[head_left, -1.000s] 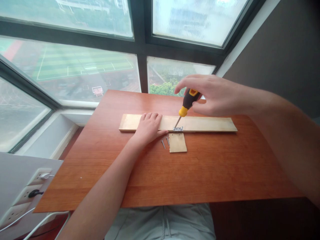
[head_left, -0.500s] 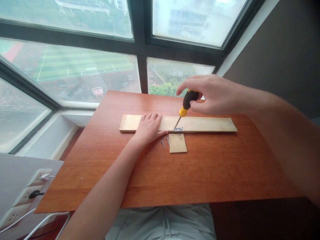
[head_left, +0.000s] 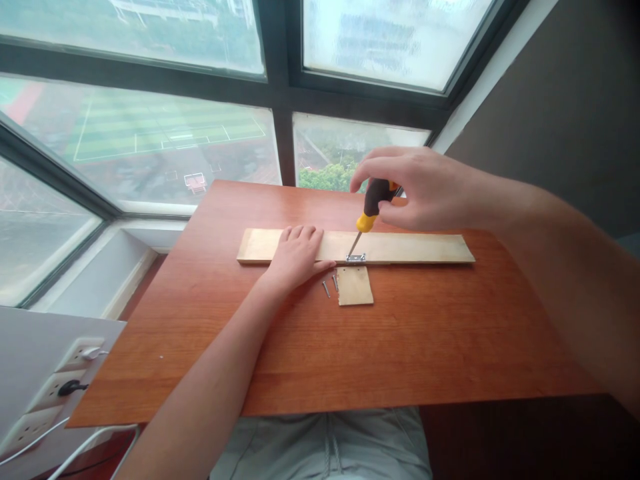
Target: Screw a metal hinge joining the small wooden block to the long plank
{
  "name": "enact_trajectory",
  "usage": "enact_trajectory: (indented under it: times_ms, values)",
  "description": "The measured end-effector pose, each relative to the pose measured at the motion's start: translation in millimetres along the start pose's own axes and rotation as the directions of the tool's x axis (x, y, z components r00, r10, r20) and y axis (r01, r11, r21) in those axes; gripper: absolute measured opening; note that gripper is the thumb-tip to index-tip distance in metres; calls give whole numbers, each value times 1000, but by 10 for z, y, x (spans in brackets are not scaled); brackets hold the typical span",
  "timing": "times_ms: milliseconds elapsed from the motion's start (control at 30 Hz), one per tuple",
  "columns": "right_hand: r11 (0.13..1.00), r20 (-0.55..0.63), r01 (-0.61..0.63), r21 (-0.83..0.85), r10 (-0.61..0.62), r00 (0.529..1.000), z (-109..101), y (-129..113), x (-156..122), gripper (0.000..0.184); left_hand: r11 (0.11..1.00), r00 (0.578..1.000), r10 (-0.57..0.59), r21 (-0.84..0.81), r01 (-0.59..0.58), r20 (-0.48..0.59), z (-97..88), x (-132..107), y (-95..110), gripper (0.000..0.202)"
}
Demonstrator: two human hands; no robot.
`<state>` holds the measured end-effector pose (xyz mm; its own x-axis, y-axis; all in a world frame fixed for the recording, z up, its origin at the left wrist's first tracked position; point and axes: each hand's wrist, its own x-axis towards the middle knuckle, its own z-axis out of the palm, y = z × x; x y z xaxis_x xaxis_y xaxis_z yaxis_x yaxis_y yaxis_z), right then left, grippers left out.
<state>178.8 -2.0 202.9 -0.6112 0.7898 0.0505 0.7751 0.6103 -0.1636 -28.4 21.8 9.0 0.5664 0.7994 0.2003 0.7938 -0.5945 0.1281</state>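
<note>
A long pale wooden board [head_left: 410, 247] lies crosswise on the table. My left hand [head_left: 296, 253] rests flat on its left part, fingers stretched over the top and thumb along the front edge. In my right hand [head_left: 415, 190] is a screwdriver [head_left: 368, 212] with a black and yellow handle, held tilted between thumb and fingers. Its tip meets the left end of a small metal hinge [head_left: 357, 258] at the board's front edge. Just in front lies a small wooden piece [head_left: 355, 287] with two holes. Two loose screws [head_left: 326, 289] lie to its left.
The reddish-brown wooden table [head_left: 320, 360] has its near edge at my lap. Large framed windows [head_left: 280, 100] rise behind it. Wall sockets [head_left: 53, 390] with plugs and white cables [head_left: 95, 437] are at the lower left. A dark wall [head_left: 560, 127] stands at the right.
The screwdriver handle has turned slightly in my right hand, its tip still at the hinge. My left hand and the board keep their places.
</note>
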Motion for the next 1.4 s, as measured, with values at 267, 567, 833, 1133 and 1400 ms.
enact_trajectory:
  times_ms: [267, 567, 833, 1133, 1400]
  values:
    - [987, -72, -108, -117, 100, 992, 62, 34, 14, 33, 1000, 1000, 1, 1, -1, 5, -16, 2, 8, 61]
    - [968, -96, -189, -162, 175, 980, 56, 6, 32, 33, 1000, 1000, 8, 15, -8, 2, -8, 3, 1, 58]
    - [976, -103, -140, -167, 124, 987, 60, 13, 22, 27, 1000, 1000, 7, 5, -7, 3, -3, 2, -1, 60]
    - [988, -68, -87, -127, 79, 995, 51, 6, 9, 30, 1000, 1000, 17, 13, -17, 0, -13, 2, 4, 60]
    - [995, -1, -70, -78, 70, 998, 5, 14, -10, 41, 1000, 1000, 7, 18, -7, 1, -7, -2, -1, 59]
